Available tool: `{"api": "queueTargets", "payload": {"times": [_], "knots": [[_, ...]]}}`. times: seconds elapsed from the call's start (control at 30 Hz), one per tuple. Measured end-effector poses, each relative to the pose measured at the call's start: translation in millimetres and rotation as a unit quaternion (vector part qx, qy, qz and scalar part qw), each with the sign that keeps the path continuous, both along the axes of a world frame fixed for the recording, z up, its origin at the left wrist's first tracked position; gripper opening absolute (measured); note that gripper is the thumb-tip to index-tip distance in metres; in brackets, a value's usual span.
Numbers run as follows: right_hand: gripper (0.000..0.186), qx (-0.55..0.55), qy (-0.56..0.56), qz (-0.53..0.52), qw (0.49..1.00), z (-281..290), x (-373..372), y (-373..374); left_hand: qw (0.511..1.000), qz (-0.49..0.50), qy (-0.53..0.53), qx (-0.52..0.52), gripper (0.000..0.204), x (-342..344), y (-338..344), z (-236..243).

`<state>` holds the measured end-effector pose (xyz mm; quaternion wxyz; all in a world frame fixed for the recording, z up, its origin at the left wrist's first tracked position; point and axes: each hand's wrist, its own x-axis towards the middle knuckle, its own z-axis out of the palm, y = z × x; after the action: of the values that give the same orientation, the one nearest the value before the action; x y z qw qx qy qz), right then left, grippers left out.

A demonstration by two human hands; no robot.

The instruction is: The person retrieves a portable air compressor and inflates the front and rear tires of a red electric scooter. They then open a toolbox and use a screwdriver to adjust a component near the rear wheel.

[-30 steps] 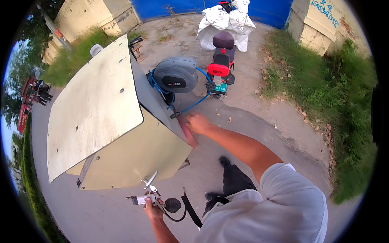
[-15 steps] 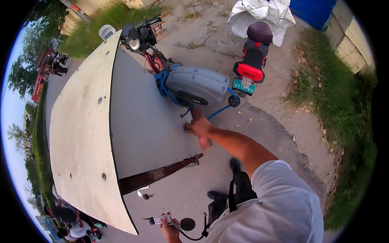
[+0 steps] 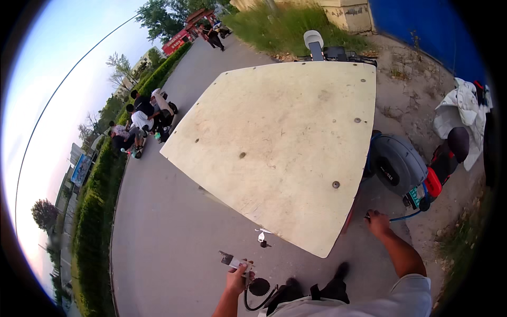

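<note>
Two hands in head view. Left hand (image 3: 237,277) at 6 o'clock: fingers closed round inflator (image 3: 233,261), metal tip toward 10 o'clock; black gauge (image 3: 259,287) just beside, on 4 o'clock side. Right hand (image 3: 378,223) at 4 o'clock: fingers curled shut on blue hose (image 3: 405,216), dark end showing past fingertips. Hose leads off toward 3 o'clock. Grey reel (image 3: 398,161) at 3 o'clock, just beside cream panel (image 3: 285,132) at centre. Keys (image 3: 264,243) at 6 o'clock, between panel and left hand. Red scooter (image 3: 433,183) at 3 o'clock, beyond reel. People (image 3: 140,119) at 10 o'clock.
</note>
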<state>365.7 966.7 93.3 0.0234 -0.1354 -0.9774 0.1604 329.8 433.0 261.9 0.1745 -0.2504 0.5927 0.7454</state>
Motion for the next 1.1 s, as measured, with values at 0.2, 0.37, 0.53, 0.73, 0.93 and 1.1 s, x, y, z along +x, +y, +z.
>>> {"api": "queueTargets", "payload": {"times": [0.2, 0.37, 0.53, 0.73, 0.93, 1.1], "knots": [[0.05, 0.13, -0.211, 0.101, 0.964, -5.0, 90.4, -92.8, 0.997, -0.01, -0.076, 0.003, 0.021, -20.6, -63.3, -45.5], [0.047, -0.2, -0.236, 0.27, 0.912, 110.5, 67.0, -301.1, 0.994, -0.095, -0.043, 0.039, 0.022, -76.1, -130.7, -87.8], [0.021, -0.027, 0.189, 0.36, 0.913, 205.3, -89.2, -467.0, 0.994, -0.107, -0.03, 0.023, 0.022, -97.8, -221.6, -122.1], [0.031, 0.496, -0.196, 0.255, 0.806, 197.5, -167.0, -476.5, 0.993, -0.094, -0.059, 0.043, 0.023, -98.5, -285.0, -158.4], [0.031, 0.356, -0.343, 0.243, 0.835, 158.1, -150.6, -521.5, 0.993, -0.033, -0.088, 0.074, 0.026, -87.6, -333.9, -191.0], [0.036, 0.175, -0.337, 0.054, 0.923, 88.3, -151.7, -495.4, 0.99, -0.046, -0.114, 0.072, 0.026, -93.5, -342.6, -216.4]]}}
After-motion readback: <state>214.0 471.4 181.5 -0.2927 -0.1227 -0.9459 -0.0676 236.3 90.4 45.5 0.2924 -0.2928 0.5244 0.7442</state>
